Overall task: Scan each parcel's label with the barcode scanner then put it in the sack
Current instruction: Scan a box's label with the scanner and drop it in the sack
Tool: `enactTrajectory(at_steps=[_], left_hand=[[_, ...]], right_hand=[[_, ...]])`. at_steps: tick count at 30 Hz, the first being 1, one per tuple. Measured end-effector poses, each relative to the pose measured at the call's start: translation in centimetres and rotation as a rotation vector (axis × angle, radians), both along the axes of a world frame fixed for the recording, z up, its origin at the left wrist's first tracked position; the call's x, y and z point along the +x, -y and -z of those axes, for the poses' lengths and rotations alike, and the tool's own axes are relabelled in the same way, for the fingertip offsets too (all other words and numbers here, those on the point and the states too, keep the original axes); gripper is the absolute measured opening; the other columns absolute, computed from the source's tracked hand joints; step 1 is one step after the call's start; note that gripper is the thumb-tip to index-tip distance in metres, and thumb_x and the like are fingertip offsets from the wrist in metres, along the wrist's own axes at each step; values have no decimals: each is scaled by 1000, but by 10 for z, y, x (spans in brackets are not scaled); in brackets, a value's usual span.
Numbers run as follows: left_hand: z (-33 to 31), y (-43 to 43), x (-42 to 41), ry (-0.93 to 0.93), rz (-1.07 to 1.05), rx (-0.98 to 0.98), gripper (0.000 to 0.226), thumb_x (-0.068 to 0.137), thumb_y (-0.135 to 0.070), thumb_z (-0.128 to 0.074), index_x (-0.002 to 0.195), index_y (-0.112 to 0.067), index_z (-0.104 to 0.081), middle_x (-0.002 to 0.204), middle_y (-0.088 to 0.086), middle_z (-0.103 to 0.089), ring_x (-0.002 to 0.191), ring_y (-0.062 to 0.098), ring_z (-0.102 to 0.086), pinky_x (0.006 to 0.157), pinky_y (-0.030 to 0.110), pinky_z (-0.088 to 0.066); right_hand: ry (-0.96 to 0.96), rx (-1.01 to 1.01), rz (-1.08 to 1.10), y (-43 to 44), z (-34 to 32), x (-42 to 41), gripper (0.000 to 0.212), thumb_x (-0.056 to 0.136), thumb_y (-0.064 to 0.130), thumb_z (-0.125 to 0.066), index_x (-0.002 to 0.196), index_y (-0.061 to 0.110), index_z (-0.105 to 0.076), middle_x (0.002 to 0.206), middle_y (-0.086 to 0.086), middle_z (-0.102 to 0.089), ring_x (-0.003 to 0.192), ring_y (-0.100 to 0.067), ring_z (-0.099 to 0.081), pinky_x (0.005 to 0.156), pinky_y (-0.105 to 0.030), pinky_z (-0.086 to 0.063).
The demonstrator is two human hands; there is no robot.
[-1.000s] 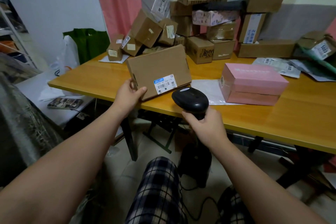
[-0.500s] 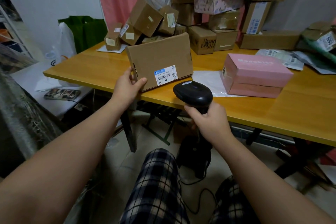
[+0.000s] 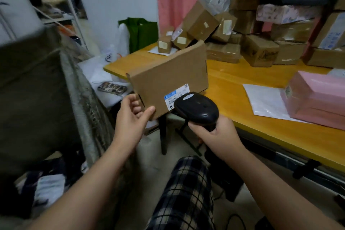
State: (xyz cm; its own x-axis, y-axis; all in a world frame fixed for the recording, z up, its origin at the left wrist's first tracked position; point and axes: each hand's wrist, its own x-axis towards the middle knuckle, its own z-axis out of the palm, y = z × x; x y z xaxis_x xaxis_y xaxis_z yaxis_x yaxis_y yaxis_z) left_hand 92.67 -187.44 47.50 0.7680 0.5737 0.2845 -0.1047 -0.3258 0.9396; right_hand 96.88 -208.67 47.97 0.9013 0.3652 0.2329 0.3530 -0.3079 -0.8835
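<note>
Head view, items listed by size. A grey woven sack (image 3: 82, 99) fills the left side. It is blurred, and what it holds cannot be read with certainty. The bench (image 3: 242, 87) runs across the right half. A pile of parcels (image 3: 259, 50) is stacked along its far edge, with a pink box (image 3: 315, 97) and a white mailer (image 3: 265, 101) lying nearer the front.

The brown parcel (image 3: 168, 78) in work is clear of the bench top. It is held tilted in the air in front of the bench's left corner, between the bench and the sack. The left hand (image 3: 130, 119) grips its lower left corner, thumb on the front face and fingers curled behind the edge. The right hand (image 3: 218, 136) is wrapped round the grip of the barcode scanner (image 3: 197, 108). The scanner head points at the parcel's front face and hides part of the label (image 3: 177, 93) from this view.

Task status, as a judgement:
1. The current parcel is at the scan step. No beam or indicator shows, so whether the label has been read cannot be confirmed.
2. The parcel is not yet in the sack. The transfer is a short swing to the left.
3. The pile, the pink box and the mailer remain to be processed, so most of the task appears outstanding.
</note>
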Motion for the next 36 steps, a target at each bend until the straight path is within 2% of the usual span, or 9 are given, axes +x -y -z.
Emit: enactTrajectory(at_steps=[4, 8, 13, 14, 16, 18, 22, 28, 36], left_hand=[[28, -56, -75, -41, -224, -23, 42, 84, 3, -67, 113, -9, -39, 87, -1, -49, 65, -10, -54, 67, 7, -47], [56, -107, -142, -63, -507, -98, 41, 85, -2, -68, 111, -10, -38, 89, 3, -51, 67, -8, -55, 72, 14, -48], [67, -137, -190, -177, -746, -28, 50, 87, -5, -67, 124, 4, -36, 87, 3, -50, 69, 1, -55, 53, 4, -42], [74, -146, -192, -208, -746, -15, 51, 86, -5, -68, 125, 4, -36, 94, 6, -52, 76, 9, -57, 52, 6, -43], [85, -165, -189, -293, -719, 59, 49, 85, -8, -70, 123, 1, -40, 106, 9, -53, 94, 24, -58, 67, 16, -44], [92, -184, -176, -378, -658, 141, 44, 85, -13, -71, 119, -4, -45, 105, 4, -52, 98, 25, -57, 77, 29, -42], [89, -220, -132, -493, -548, 204, 41, 86, -21, -70, 119, -13, -47, 112, 3, -57, 99, 20, -56, 85, 36, -47], [94, -244, -92, -786, -431, 352, 51, 91, -28, -63, 132, -3, -45, 128, 22, -51, 118, 39, -50, 96, 43, -41], [56, -178, -79, -538, -305, 554, 47, 92, -25, -60, 135, -10, -46, 132, 13, -49, 123, 32, -44, 102, 40, -37]], right_hand=[[-137, 23, -170, -71, 14, -13, 32, 74, 43, -75, 101, 26, -69, 82, 10, -70, 81, -8, -66, 75, -33, -55], [-207, -14, -303, -130, 31, -31, 22, 80, 33, -75, 99, 26, -67, 76, 7, -69, 79, -12, -67, 76, -33, -54], [-203, -141, -394, -179, 45, -43, 23, 81, 36, -75, 98, 24, -64, 73, 6, -66, 73, -12, -63, 66, -26, -49], [-190, -168, -391, -187, 48, -44, 21, 81, 36, -75, 93, 24, -63, 70, 7, -64, 68, -10, -61, 62, -25, -46], [-189, -175, -389, -201, 53, -45, 17, 81, 34, -75, 88, 26, -62, 64, 8, -62, 62, -10, -59, 60, -24, -45], [-193, -192, -385, -212, 59, -43, 16, 81, 32, -75, 87, 27, -62, 63, 7, -62, 61, -12, -60, 61, -26, -48], [-216, -230, -355, -220, 70, -33, 15, 80, 33, -75, 83, 27, -62, 66, 0, -64, 66, -20, -64, 68, -38, -55], [-255, -200, -294, -216, 76, -17, 15, 80, 32, -76, 83, 30, -61, 70, 0, -65, 71, -24, -64, 73, -45, -56], [-268, -124, -215, -186, 57, -10, 19, 82, 33, -74, 92, 21, -63, 69, -7, -68, 64, -21, -66, 72, -49, -58]])
